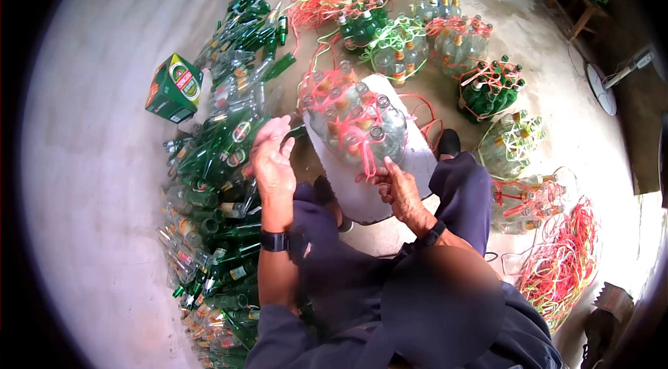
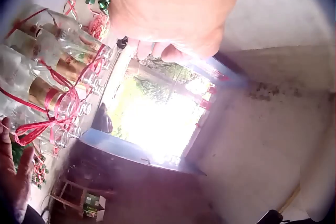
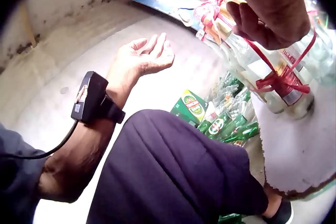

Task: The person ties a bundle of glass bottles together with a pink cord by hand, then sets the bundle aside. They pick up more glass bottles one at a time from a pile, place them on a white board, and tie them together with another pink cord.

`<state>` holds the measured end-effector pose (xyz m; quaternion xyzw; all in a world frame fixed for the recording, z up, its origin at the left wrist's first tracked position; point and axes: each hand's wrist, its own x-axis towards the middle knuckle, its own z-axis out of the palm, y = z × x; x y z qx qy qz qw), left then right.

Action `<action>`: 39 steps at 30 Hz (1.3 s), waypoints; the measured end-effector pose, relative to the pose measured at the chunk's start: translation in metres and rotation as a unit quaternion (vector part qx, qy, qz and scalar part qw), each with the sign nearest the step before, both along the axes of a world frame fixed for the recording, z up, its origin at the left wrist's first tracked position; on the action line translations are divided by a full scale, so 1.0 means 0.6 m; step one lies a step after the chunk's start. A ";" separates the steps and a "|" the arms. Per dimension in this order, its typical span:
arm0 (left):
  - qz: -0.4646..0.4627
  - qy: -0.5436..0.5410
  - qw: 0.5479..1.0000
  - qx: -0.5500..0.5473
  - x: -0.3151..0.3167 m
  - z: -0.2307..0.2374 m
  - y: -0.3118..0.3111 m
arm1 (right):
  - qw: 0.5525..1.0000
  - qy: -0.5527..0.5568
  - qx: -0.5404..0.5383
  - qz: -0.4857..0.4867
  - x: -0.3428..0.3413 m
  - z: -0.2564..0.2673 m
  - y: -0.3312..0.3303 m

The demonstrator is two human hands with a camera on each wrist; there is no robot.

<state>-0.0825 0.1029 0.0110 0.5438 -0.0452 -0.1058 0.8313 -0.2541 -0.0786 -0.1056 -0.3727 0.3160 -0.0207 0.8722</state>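
Observation:
A bundle of clear glass bottles (image 1: 355, 115), tied with red plastic cord, stands upright on a white-topped board (image 1: 417, 139). The left hand (image 1: 273, 160) is raised to the left of the bundle, palm up with relaxed fingers, holding nothing; the right wrist view shows that same hand (image 3: 144, 58). At the bundle's near side is the right hand (image 1: 400, 191), its fingers by the hanging red cord ends; in the right wrist view the hand (image 3: 273, 19) is bent beside the cord, and whether it pinches the cord is hidden. A red bow (image 2: 44, 124) shows across the bottle necks.
Loose green and clear bottles (image 1: 229, 139) are heaped along the left, with a green carton (image 1: 175, 89) on them. Tied bottle bundles (image 1: 490, 87) curve around the right. Piles of red and yellow-green cord (image 1: 563, 258) lie at the lower right and back. A fan (image 1: 602, 87) stands far right.

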 end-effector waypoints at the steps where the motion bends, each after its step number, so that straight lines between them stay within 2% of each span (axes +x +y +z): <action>1: 0.002 0.005 1.000 -0.005 0.006 -0.007 0.008 | 1.000 0.008 0.000 -0.010 -0.003 0.003 0.002; 3: 0.034 0.024 0.999 0.017 0.000 -0.005 0.004 | 0.999 0.042 -0.004 -0.030 -0.004 0.014 0.007; 13: -0.007 0.064 0.995 0.082 -0.033 -0.060 0.002 | 0.999 0.010 -0.016 -0.035 -0.026 0.011 -0.005; 18: -0.007 0.089 0.989 0.115 -0.046 -0.099 0.001 | 0.991 0.071 -0.026 -0.109 -0.026 -0.029 -0.017; 20: -0.009 0.080 0.984 0.157 -0.041 -0.146 0.003 | 0.991 0.065 -0.044 -0.109 -0.025 -0.047 -0.027; 22: -0.027 0.130 0.974 0.185 -0.044 -0.190 0.001 | 0.981 0.100 -0.068 -0.149 -0.017 -0.069 -0.037; 24: -0.014 0.131 0.978 0.163 -0.043 -0.266 0.014 | 0.972 0.122 -0.110 -0.170 -0.008 -0.093 -0.053; 25: -0.011 -0.099 0.974 0.205 -0.041 -0.300 0.021 | 0.972 0.129 -0.121 -0.156 -0.006 -0.110 -0.070; 26: -0.008 -0.320 0.916 0.242 -0.044 -0.320 0.023 | 0.971 0.137 -0.133 -0.141 -0.004 -0.123 -0.085; 27: 0.009 -0.092 0.958 0.271 -0.039 -0.301 0.005 | 0.964 0.132 -0.157 -0.168 0.002 -0.115 -0.090; 28: 0.024 0.139 0.950 0.278 -0.035 -0.264 -0.019 | 0.956 0.125 -0.181 -0.195 0.011 -0.105 -0.096; 29: 0.078 0.163 0.938 0.295 -0.044 -0.234 -0.032 | 0.957 0.125 -0.194 -0.176 0.014 -0.116 -0.118; 30: 0.153 0.166 0.909 0.349 -0.023 -0.325 -0.025 | 0.952 0.107 -0.215 -0.191 0.021 -0.117 -0.133; 32: 0.134 0.197 0.885 0.401 -0.004 -0.387 -0.009 | 0.931 0.075 -0.306 -0.187 0.043 -0.171 -0.186; 33: 0.151 0.187 0.888 0.392 -0.012 -0.383 -0.012 | 0.900 0.089 -0.385 -0.184 0.057 -0.198 -0.218; 34: 0.162 0.192 0.885 0.391 -0.004 -0.421 -0.009 | 0.862 0.101 -0.462 -0.181 0.072 -0.215 -0.238; 35: 0.181 0.169 0.886 0.393 0.011 -0.488 0.000 | 0.846 0.108 -0.499 -0.155 0.083 -0.196 -0.245; 36: 0.200 0.146 0.885 0.395 0.017 -0.529 0.004 | 0.833 0.108 -0.520 -0.156 0.098 -0.214 -0.264; 38: 0.233 0.116 0.862 0.435 0.008 -0.494 0.006 | 0.765 0.104 -0.634 -0.045 0.115 -0.225 -0.299; 39: 0.122 0.134 0.897 0.403 0.008 -0.472 0.016 | 0.766 0.100 -0.634 -0.036 0.124 -0.241 -0.313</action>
